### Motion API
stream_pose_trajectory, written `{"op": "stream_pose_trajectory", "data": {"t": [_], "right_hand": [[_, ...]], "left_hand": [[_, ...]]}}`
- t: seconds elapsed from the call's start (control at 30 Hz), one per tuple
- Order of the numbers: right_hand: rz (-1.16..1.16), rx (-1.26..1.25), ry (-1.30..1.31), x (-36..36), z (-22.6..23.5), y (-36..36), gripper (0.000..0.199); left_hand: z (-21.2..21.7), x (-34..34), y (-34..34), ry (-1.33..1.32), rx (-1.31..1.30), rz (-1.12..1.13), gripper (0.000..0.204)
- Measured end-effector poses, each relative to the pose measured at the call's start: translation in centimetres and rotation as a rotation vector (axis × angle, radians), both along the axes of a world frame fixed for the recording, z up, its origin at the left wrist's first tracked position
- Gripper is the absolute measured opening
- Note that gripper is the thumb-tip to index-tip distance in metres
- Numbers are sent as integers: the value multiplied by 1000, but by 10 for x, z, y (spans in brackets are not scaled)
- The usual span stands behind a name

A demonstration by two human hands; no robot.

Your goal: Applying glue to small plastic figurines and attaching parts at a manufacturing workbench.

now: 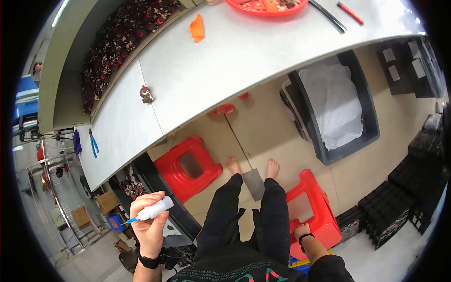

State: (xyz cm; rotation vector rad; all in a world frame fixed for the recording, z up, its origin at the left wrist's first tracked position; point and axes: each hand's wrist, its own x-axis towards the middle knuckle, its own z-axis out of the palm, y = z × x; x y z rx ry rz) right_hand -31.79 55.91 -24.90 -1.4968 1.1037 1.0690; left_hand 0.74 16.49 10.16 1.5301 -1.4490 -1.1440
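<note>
My left hand point(151, 225) is raised at the lower left, its fingers closed around a small white squeeze bottle point(156, 208). The bottle lies tilted in the grip, with its thin blue tip pointing down to the left. At the lower right my right hand point(302, 231) is on the edge of a red plastic stool point(324, 229), with the fingers curled over it. On the grey-white table point(197, 94) stands one small brown and red figurine point(146, 95), well away from both hands.
A long bin point(66, 105) of many similar figurines borders the table's left back. Blue-handled pliers point(94, 143), an orange cloth piece point(197, 28) and a red tray point(268, 9) lie on top. Below are another red stool point(176, 188), a dark tub point(373, 117) and stacked black crates point(387, 207).
</note>
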Motion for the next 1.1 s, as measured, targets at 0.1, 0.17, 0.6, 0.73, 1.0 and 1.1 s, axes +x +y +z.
{"op": "stream_pose_trajectory", "data": {"t": [0.1, 0.17, 0.6, 0.73, 1.0, 1.1], "right_hand": [[-69, 29, 49, 6, 4, -36, 31], [-100, 18, 59, 14, 5, -58, 31], [-247, -12, -149, 8, -67, -261, 35], [-81, -165, -166, -28, -92, -382, 35], [55, -432, -146, -45, -117, -510, 35], [95, -516, -114, -53, -130, -526, 34]], "left_hand": [[2, 25, -20, -61, -80, -12, 34], [5, 44, -31, -78, -83, 14, 34], [35, 12, -169, -106, -50, 118, 35], [42, -26, -204, -64, -39, 256, 32], [41, -14, -226, -111, -136, 223, 33], [22, 2, -219, 2, -120, 278, 34]]}}
